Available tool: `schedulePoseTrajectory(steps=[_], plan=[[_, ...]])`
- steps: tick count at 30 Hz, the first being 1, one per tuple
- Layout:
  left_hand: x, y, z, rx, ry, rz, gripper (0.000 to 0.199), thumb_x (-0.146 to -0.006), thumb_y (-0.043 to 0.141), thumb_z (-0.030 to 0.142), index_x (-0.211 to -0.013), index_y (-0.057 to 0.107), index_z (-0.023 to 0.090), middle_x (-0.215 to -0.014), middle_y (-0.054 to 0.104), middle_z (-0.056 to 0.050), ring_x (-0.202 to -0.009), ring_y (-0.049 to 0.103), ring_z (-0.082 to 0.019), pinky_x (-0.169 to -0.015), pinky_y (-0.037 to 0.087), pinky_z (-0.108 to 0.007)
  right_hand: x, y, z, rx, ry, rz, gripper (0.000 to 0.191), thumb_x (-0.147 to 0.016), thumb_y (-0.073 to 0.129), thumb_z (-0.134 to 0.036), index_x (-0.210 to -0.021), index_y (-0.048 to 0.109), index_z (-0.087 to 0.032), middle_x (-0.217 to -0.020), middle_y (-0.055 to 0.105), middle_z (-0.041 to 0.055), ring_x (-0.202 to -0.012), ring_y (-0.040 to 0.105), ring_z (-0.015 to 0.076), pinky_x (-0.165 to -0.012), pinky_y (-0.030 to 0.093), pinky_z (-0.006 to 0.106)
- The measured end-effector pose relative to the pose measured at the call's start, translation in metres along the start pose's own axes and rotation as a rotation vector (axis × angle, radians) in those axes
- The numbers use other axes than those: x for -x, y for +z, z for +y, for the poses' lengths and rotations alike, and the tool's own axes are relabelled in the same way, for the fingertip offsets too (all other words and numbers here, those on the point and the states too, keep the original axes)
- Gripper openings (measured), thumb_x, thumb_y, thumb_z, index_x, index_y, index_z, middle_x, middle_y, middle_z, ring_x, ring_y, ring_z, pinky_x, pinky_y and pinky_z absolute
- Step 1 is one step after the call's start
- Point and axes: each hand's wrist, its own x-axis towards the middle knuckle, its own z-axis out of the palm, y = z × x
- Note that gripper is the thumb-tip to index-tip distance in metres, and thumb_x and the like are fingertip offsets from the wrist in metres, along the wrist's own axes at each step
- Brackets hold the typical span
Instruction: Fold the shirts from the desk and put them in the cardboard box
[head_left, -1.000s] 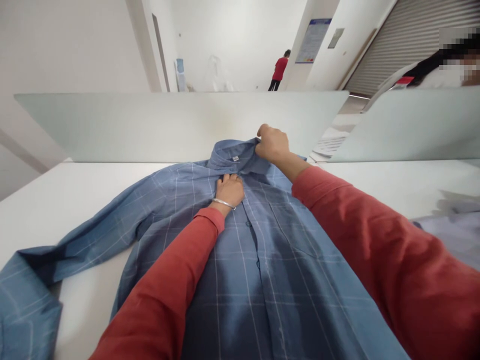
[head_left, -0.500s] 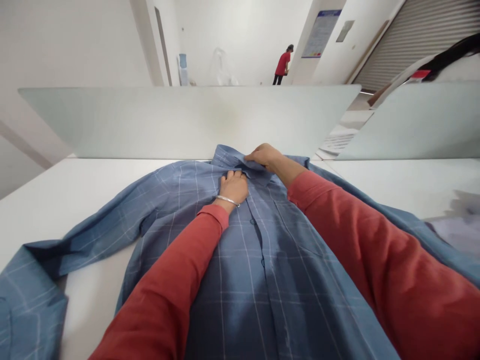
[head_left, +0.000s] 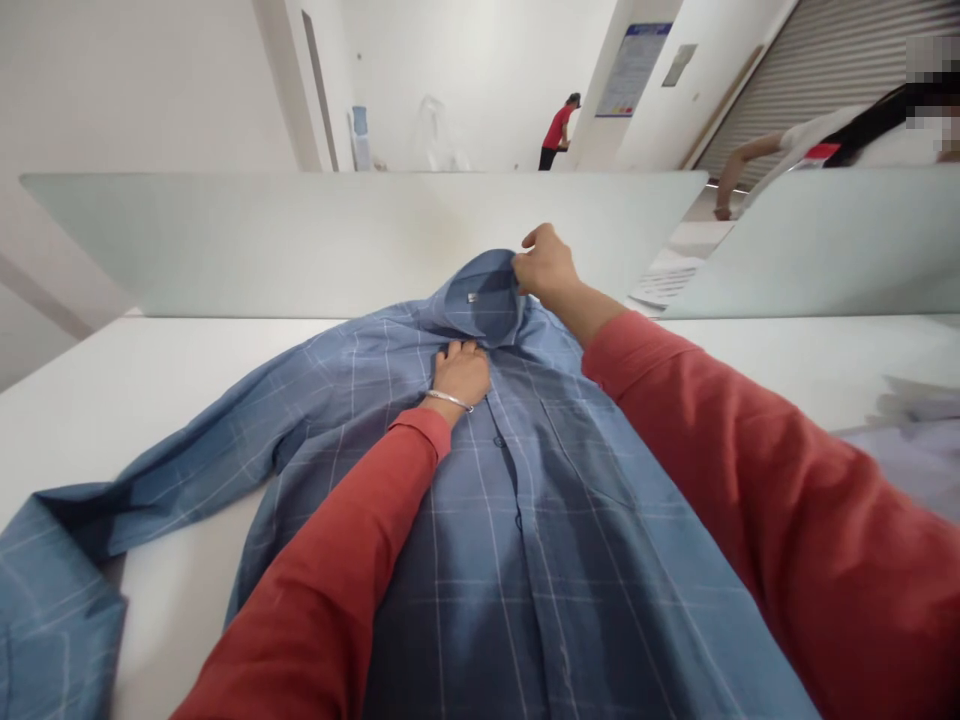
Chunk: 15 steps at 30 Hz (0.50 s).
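Lifted upright since half a second ago: collar (head_left: pixel 487 298) of the blue checked shirt (head_left: pixel 469 545), which is spread front-up on a white table (head_left: pixel 64 425), one sleeve (head_left: pixel 202 465) laid out leftward. Just below the collar the left hand (head_left: pixel 461 372) is laid palm-down on the cloth, arm extended, whether fabric is gripped cannot be told; farther off, the right hand (head_left: pixel 546 265) is raised, the collar's edge pinched in it. Table is backed by a frosted partition (head_left: pixel 300 240), past which a person in red (head_left: pixel 556 128) is seen near a white wall (head_left: pixel 487 70).
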Motion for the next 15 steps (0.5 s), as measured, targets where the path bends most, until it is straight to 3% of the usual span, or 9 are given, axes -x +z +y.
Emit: schedulePoseTrajectory(steps=[2,4,6,8,11,15], plan=[[0.0,0.0,-0.001,0.009,-0.001,-0.006,0.032,-0.084,0.03,0.016,-0.105,0.053,0.014,-0.118,0.046,-0.009,-0.105,0.037,-0.024,-0.082,0.038,-0.041,0.0,0.009,0.008,-0.281,0.027,-0.066,0.041,-0.077,0.045,-0.019,-0.116,0.035,-0.014,-0.116,0.043,0.0146,-0.088,0.052,0.0188,-0.072,0.045,0.036],[-0.001,0.0,-0.001,0.021,-0.009,-0.014,0.032,-0.084,0.03,0.015,-0.106,0.053,0.015,-0.119,0.045,-0.009,-0.105,0.036,-0.023,-0.083,0.037,-0.04,0.009,0.016,0.021,-0.421,-0.015,-0.02,0.04,-0.076,0.044,-0.022,-0.114,0.035,-0.017,-0.117,0.043,0.0114,-0.09,0.052,0.0162,-0.074,0.045,0.034],[-0.001,0.0,-0.001,0.03,-0.01,-0.016,0.033,-0.083,0.03,0.016,-0.107,0.052,0.015,-0.123,0.042,-0.009,-0.106,0.036,-0.023,-0.084,0.037,-0.041,0.024,0.018,0.038,-0.4,-0.016,0.114,0.031,-0.074,0.042,-0.021,-0.105,0.041,-0.017,-0.107,0.049,0.0079,-0.089,0.051,0.0148,-0.078,0.044,0.033],[-0.001,0.0,-0.001,0.031,-0.007,-0.008,0.033,-0.083,0.03,0.016,-0.108,0.052,0.015,-0.126,0.04,-0.009,-0.107,0.036,-0.023,-0.084,0.037,-0.041,0.042,0.017,0.054,-0.299,0.075,0.184,0.021,-0.072,0.043,-0.021,-0.092,0.045,-0.017,-0.092,0.054,0.0055,-0.085,0.052,0.0153,-0.079,0.043,0.033],[-0.001,0.0,-0.001,0.022,-0.002,0.0,0.034,-0.083,0.029,0.015,-0.107,0.053,0.014,-0.124,0.043,-0.009,-0.106,0.037,-0.024,-0.084,0.038,-0.042,0.061,0.019,0.061,-0.332,0.244,0.007,0.013,-0.072,0.046,-0.029,-0.077,0.046,-0.017,-0.076,0.054,0.0051,-0.076,0.054,0.0172,-0.074,0.045,0.035],[0.0,-0.002,-0.001,0.003,0.001,-0.001,0.033,-0.084,0.027,0.015,-0.105,0.053,0.013,-0.117,0.046,-0.01,-0.105,0.038,-0.024,-0.083,0.038,-0.042,0.061,0.041,0.044,-0.599,0.24,-0.193,0.016,-0.078,0.037,-0.031,-0.081,0.046,-0.018,-0.083,0.058,0.0051,-0.074,0.057,0.0139,-0.07,0.048,0.03]])
